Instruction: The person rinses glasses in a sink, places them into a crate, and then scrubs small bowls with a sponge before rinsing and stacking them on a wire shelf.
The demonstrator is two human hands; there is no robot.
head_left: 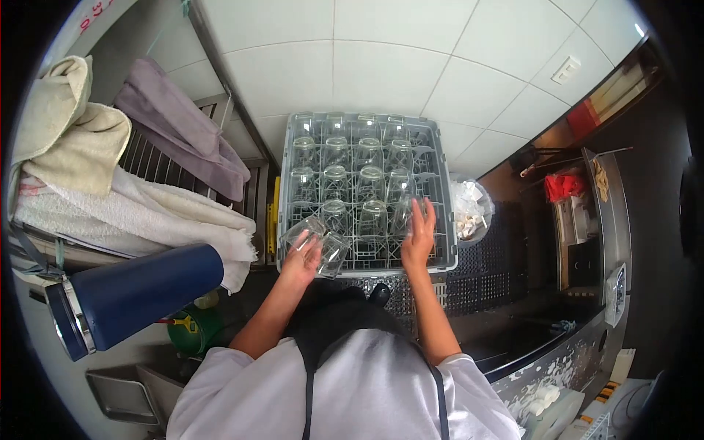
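Observation:
A grey compartment rack [451, 220] stands before me against the tiled wall, with rows of clear glasses [336, 155] in it. My left hand [301, 258] is closed on two clear glasses [334, 254] above the rack's near left corner; they tilt in different directions. Over the right part of the rack, my right hand [419, 233] has its fingers raised and curved beside a clear glass [402, 218]. Its fingertips reach that glass's right side, but whether they grip it I cannot tell.
Towels [176, 213] and a large blue bottle [147, 293] are at the left. A bag-lined bin [471, 211] stands right of the rack. Below left is a green bucket [194, 330]. A metal counter [612, 220] runs along the right.

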